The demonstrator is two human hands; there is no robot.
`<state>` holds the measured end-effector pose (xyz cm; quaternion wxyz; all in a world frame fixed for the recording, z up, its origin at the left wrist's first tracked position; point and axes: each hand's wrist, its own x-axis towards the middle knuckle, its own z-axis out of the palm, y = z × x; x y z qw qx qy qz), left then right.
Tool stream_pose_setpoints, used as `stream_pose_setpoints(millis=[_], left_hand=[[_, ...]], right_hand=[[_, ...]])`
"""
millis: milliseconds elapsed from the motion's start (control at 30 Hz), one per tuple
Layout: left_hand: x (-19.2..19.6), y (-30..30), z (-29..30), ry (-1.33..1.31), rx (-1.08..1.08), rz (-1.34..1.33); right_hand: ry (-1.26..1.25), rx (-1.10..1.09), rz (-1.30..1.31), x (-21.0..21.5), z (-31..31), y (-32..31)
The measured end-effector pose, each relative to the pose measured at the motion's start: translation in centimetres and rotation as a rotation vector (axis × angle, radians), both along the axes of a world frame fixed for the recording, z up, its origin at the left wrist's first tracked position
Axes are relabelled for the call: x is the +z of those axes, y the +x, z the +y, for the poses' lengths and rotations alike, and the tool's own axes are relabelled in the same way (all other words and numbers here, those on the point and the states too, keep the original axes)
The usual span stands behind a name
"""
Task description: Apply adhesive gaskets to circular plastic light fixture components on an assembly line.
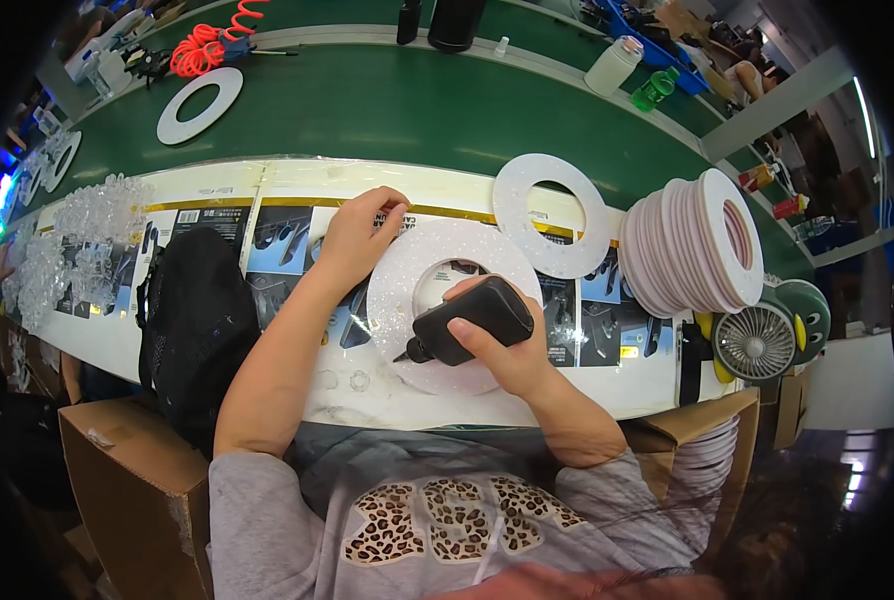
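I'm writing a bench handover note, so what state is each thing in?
Left hand: loosely curled
Right hand: closed around black bottle
Black bottle: tilted, nozzle over white ring
White ring: lying flat
Ring stack: piled face to face
Red hose: coiled
Clear plastic pieces: heaped loosely
Green bottle: capped
Right-side cardboard box: open, rings inside
Fan: running or not, cannot tell

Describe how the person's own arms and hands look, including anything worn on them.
Short, plain grey sleeves leave both forearms bare. The left hand and right hand are ungloved, and no watch, bracelet or ring shows on either.
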<state>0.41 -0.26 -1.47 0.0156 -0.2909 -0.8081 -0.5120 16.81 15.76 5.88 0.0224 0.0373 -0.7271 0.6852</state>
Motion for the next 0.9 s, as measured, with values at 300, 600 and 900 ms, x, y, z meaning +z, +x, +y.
stream_pose_setpoints(millis=[300, 600, 900], left_hand=[[-0.16, 0.13, -0.16, -0.035, -0.011, -0.022], [-0.40, 0.08, -0.05, -0.018, -0.015, -0.031], [-0.23, 0.12, -0.40, -0.053, -0.009, -0.020]], right_hand=[[0.006, 0.025, 0.023, -0.27, 0.13, 0.14], [0.020, 0.046, 0.010, -0.12, 0.15, 0.12], [-0.111, -0.072, 0.026, -0.06, 0.31, -0.15]])
